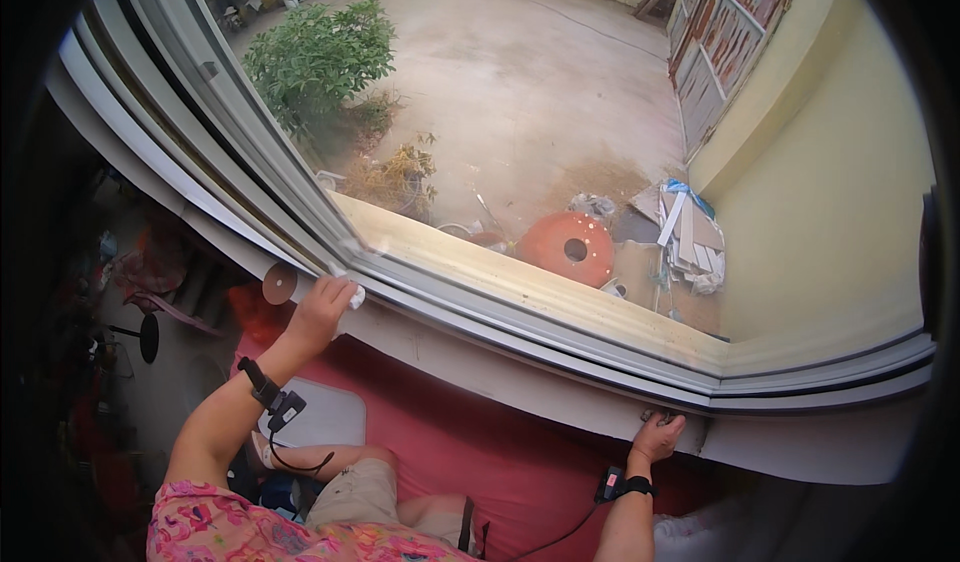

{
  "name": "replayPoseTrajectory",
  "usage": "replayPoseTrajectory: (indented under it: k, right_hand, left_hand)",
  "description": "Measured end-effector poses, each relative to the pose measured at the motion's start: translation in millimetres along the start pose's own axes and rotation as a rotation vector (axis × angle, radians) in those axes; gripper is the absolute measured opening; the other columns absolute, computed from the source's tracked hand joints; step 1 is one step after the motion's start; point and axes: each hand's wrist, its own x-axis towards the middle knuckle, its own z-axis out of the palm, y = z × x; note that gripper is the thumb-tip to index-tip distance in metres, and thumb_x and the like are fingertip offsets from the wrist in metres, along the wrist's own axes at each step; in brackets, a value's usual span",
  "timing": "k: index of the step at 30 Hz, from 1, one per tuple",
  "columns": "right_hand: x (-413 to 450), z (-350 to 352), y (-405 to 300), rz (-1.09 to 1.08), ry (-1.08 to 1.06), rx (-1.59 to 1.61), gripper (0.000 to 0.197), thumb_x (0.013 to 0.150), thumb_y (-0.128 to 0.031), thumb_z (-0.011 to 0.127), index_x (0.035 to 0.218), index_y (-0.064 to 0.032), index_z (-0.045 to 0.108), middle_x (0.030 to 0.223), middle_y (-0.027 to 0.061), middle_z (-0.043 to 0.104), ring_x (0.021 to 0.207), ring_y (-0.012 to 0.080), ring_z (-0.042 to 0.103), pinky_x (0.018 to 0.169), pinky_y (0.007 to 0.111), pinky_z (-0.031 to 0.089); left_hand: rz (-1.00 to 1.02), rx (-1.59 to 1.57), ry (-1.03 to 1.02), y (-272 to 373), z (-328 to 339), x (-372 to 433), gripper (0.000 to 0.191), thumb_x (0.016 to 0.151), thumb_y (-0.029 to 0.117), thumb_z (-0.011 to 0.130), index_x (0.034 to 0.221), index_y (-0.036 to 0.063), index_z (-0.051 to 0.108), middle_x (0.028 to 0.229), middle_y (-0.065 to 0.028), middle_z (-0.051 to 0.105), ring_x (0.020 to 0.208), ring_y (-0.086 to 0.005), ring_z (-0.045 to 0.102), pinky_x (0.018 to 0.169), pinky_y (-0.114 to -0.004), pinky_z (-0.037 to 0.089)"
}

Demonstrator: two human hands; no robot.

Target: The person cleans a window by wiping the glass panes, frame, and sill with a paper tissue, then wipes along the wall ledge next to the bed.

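Note:
My left hand (324,313) grips a wad of white cloth or tissue (357,296) at the lower corner of the sliding window sash (341,243). Part of the wad reaches up against the frame. Over to the right, my right hand (657,437) is at the front edge of the white windowsill (480,370), its fingers closed around a small greyish thing (660,416). Most of that thing is hidden, so I cannot tell what it is. Between my hands runs the metal window track (525,318). A brown disc (280,283) sits on the sill left of my left hand.
Below the sill spreads a red cover (480,464), with a pale board-like thing (322,412) by my legs. Beyond the glass are a concrete yard (517,74), a green bush (322,59), an orange round object (566,249) and stacked boards (690,232). Cables hang from both wrist bands.

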Motion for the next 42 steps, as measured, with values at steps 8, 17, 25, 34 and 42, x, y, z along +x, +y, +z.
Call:
replayPoseTrajectory:
  k: [8,17,25,34,42]
  right_hand:
    - [-1,4,-4,0.012,-0.016,-0.013,0.024,0.081,-0.024,0.052,0.091,-0.003,0.045,0.098,0.017,0.055,0.085,0.0412,0.056,0.067,0.051,0.043]
    - [-1,-1,-2,0.008,-0.029,-0.025,0.025,0.081,-0.021,0.051,0.098,-0.0027,0.047,0.101,0.0175,0.055,0.09,0.0406,0.054,0.072,0.049,0.043]
    - [0,1,-2,-0.005,-0.014,-0.056,0.025,0.081,-0.02,0.052,0.098,-0.0026,0.047,0.101,0.0187,0.055,0.088,0.0411,0.055,0.072,0.049,0.043]
    - [3,5,3,-0.044,0.031,-0.089,0.025,0.082,-0.019,0.051,0.101,-0.0027,0.047,0.102,0.0185,0.053,0.089,0.0408,0.054,0.072,0.049,0.042]
    - [14,8,21,-0.075,-0.031,-0.029,0.026,0.078,-0.008,0.057,0.1,0.0027,0.047,0.102,0.0232,0.052,0.096,0.0413,0.05,0.081,0.046,0.04]
  left_hand:
    - [-0.358,0.058,0.159,-2,57,9,0.021,0.075,-0.002,0.051,0.095,0.0012,0.049,0.094,-0.0162,0.054,0.087,-0.0325,0.054,0.075,-0.037,0.048]
    - [-0.426,-0.451,0.264,39,62,23,0.019,0.074,0.0,0.052,0.093,0.0005,0.056,0.084,-0.0214,0.058,0.083,-0.0395,0.055,0.074,-0.043,0.046]
    - [-1.089,-0.383,0.231,25,63,30,0.018,0.08,0.009,0.055,0.089,-0.0067,0.054,0.085,-0.028,0.06,0.082,-0.0436,0.058,0.072,-0.046,0.046]
    - [-0.623,-0.694,0.046,78,63,35,0.01,0.082,0.007,0.052,0.087,-0.0016,0.052,0.083,-0.0238,0.059,0.084,-0.0416,0.057,0.072,-0.044,0.046]
    - [0.209,-0.539,-0.321,82,80,-59,0.018,0.078,0.008,0.055,0.096,0.008,0.055,0.087,-0.0056,0.056,0.083,-0.0229,0.061,0.073,-0.034,0.052]
